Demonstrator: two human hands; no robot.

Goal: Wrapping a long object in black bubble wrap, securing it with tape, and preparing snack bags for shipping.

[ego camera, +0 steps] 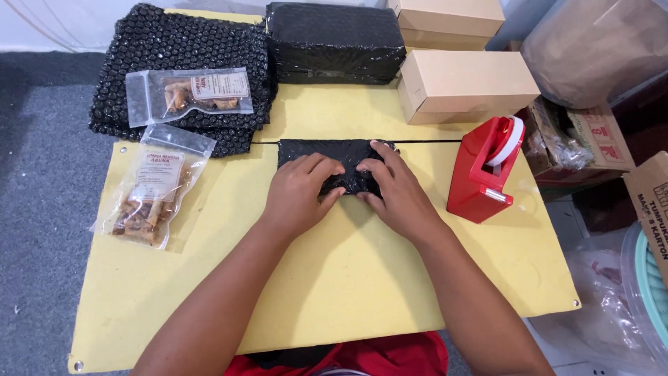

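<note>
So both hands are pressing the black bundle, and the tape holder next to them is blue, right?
Not quite. Both hands, left and right, do press the black bundle, but the tape holder beside them is red, not blue, as the head view shows.

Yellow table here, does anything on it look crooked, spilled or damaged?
Nothing spilled or damaged. Both hands, left hand and right hand, press a black bubble-wrapped parcel on the yellow table. One snack pouch lies slightly tilted, its lower edge near the table's left side.

left hand (300, 191), right hand (391, 188), palms down, side by side
</note>
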